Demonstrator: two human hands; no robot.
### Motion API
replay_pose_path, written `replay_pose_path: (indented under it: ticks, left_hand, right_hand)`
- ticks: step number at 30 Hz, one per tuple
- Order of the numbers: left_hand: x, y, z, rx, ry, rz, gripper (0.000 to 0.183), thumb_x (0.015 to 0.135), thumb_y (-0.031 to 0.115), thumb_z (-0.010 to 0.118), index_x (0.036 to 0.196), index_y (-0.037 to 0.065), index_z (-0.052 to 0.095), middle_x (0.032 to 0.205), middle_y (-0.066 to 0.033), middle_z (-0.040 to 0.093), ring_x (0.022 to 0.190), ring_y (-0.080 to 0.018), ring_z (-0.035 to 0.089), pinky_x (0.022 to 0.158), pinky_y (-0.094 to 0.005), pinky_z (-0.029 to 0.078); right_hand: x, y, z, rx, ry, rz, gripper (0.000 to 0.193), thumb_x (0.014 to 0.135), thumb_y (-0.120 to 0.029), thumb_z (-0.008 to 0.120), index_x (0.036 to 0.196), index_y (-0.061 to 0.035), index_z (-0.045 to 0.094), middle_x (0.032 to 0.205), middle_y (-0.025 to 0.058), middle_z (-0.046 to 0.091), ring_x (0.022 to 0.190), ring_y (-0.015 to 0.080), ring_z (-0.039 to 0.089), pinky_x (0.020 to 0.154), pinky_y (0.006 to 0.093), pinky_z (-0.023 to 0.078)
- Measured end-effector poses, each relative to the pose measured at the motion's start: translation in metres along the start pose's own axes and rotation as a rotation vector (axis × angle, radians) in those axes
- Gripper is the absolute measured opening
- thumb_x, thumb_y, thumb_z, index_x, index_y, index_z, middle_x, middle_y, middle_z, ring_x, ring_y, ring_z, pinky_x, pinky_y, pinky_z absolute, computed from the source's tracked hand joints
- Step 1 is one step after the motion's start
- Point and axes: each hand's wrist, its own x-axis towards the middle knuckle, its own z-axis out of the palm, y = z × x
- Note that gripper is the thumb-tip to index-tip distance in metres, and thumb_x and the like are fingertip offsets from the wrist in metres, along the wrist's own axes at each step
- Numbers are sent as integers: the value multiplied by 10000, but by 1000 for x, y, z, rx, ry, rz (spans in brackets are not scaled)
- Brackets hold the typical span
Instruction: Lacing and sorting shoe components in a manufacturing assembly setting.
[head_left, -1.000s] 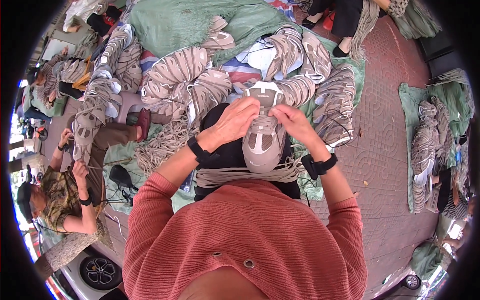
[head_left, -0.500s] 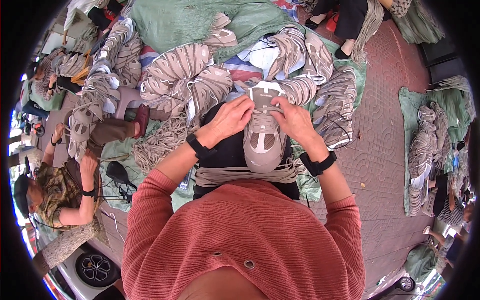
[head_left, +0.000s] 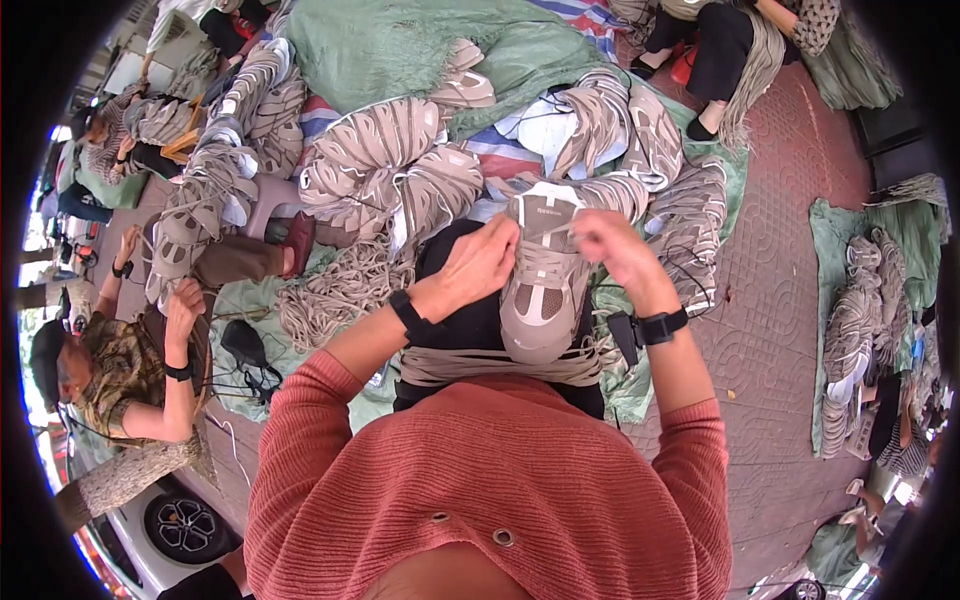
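Observation:
A taupe and white sneaker rests upright on my lap, its toe toward me and its tongue pointing away. Laces cross its throat. My left hand is closed at the left edge of the lacing, gripping the shoe there. On the opposite side, my right hand has its fingers curled together beside the upper eyelets. Motion blurs it slightly, and whatever it pinches is hidden. A bundle of loose taupe shoelaces lies across my lap between the shoe and my sweater.
Stacked sneakers lie ahead on green sheeting, with more sneakers at the right. A heap of laces is left of my knees. At the left, a seated person handles a shoe. Brick paving extends right.
My right hand has shifted outward from the sneaker's throat to its right side. The left hand stays at the left edge. The whole view has shifted slightly.

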Motion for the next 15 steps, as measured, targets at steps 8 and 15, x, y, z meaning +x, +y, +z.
replay_pose_path:
  ticks: [8,15]
  left_hand:
    - [15,4,-2,-38,4,-64,193,756,27,577,915,44,469,894,-109,468,740,-302,540,622,-375,456]
    - [40,9,23,226,7,143,186,709,102,642,835,71,509,870,-75,461,885,-266,444,766,-379,351]
  right_hand:
    - [-9,28,-27,396,208,-114,206,871,-288,558,830,-88,535,580,-73,383,469,37,302,416,197,215]
    - [-21,48,-11,-215,355,-332,187,912,-157,460,869,-43,602,737,-8,509,675,95,472,601,224,381]
